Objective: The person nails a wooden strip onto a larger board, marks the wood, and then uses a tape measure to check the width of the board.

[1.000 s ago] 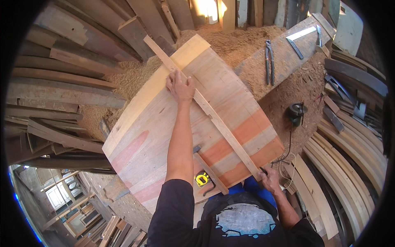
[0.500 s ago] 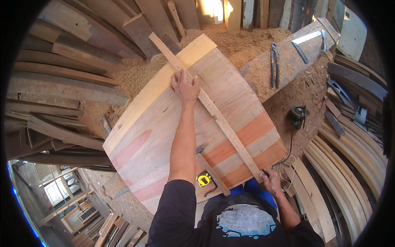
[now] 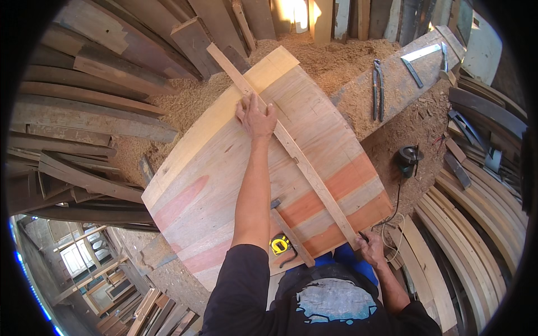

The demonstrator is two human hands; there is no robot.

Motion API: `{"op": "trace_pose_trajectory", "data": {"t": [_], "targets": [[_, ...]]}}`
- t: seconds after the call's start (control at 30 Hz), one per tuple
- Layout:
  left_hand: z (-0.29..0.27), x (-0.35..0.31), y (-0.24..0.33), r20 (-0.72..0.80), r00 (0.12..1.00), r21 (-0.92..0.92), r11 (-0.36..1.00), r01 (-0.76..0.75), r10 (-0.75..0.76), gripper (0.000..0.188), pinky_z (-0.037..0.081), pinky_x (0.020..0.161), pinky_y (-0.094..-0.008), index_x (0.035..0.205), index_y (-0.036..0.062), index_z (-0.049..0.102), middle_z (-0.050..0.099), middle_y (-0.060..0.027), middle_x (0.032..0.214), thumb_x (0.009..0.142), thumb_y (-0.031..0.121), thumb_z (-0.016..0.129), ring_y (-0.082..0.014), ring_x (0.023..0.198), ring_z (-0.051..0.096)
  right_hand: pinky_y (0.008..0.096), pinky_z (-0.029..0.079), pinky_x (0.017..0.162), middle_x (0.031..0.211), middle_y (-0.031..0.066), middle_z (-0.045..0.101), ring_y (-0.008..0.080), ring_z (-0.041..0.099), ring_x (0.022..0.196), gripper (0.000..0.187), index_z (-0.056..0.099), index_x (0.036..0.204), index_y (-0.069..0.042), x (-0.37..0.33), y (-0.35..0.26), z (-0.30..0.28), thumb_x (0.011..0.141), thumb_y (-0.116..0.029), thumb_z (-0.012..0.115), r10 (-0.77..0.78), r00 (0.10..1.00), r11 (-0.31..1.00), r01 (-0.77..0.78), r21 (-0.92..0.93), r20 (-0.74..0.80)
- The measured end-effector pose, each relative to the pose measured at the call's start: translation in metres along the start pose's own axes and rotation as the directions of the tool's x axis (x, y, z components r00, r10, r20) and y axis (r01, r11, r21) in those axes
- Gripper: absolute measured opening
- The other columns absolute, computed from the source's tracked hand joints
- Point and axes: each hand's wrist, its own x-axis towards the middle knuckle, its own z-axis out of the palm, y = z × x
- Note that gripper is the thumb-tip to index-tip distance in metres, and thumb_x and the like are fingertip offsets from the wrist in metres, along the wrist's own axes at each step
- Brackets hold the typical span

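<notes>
A long wooden strip (image 3: 305,167) lies slantwise across a broad plywood panel (image 3: 224,185), its far end past the panel's edge. My left hand (image 3: 257,116) straddles the strip near its far end, fingers and thumb closed around its sides and pressing it down. At the near end, my right hand (image 3: 372,251) is closed on a thin dark pencil-like stick (image 3: 363,236), beside the strip and the panel's near right edge. Between my arms, a hammer (image 3: 292,237) lies on the panel, with a yellow tape measure (image 3: 279,245) next to its handle.
Pincers (image 3: 378,91) and a metal square (image 3: 413,64) rest on a dusty plank (image 3: 358,106) at far right. A corded power tool (image 3: 408,159) stands on the ground right of the panel. Stacked curved boards (image 3: 465,235) line the right; more boards (image 3: 84,115) lean at left.
The whole scene has shifted slightly to the right in view. Both hands keep their places on the strip and the stick.
</notes>
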Motion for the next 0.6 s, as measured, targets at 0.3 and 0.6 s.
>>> {"op": "trace_pose_trajectory", "data": {"t": [0.3, 0.6], "targets": [[0.001, -0.001, 0.001, -0.028, 1.000, 0.013, 1.000, -0.006, 0.007, 0.069, 0.017, 0.122, -0.0513, 0.146, 0.0076, 0.056, 0.050, -0.0201, 0.151, 0.085, 0.038, 0.067, -0.0398, 0.145, 0.032, 0.0412, 0.046, 0.061, 0.066, 0.0194, 0.056, 0.0268, 0.057, 0.061, 0.019, 0.065, 0.084, 0.003, 0.000, -0.004, -0.001, 0.085, -0.015, 0.069, -0.002, 1.000, 0.998, 0.003, 0.059, -0.018], [0.002, -0.001, 0.001, -0.022, 1.000, 0.040, 0.999, -0.005, 0.006, 0.068, 0.017, 0.122, -0.0545, 0.146, 0.0045, 0.054, 0.048, -0.0222, 0.152, 0.086, 0.034, 0.065, -0.0420, 0.146, 0.031, 0.0427, 0.048, 0.064, 0.071, 0.0231, 0.061, 0.0318, 0.063, 0.065, 0.021, 0.067, 0.086, 0.003, -0.001, -0.006, 0.001, 0.085, -0.019, 0.068, -0.004, 1.000, 0.997, 0.005, 0.080, -0.014]]}}
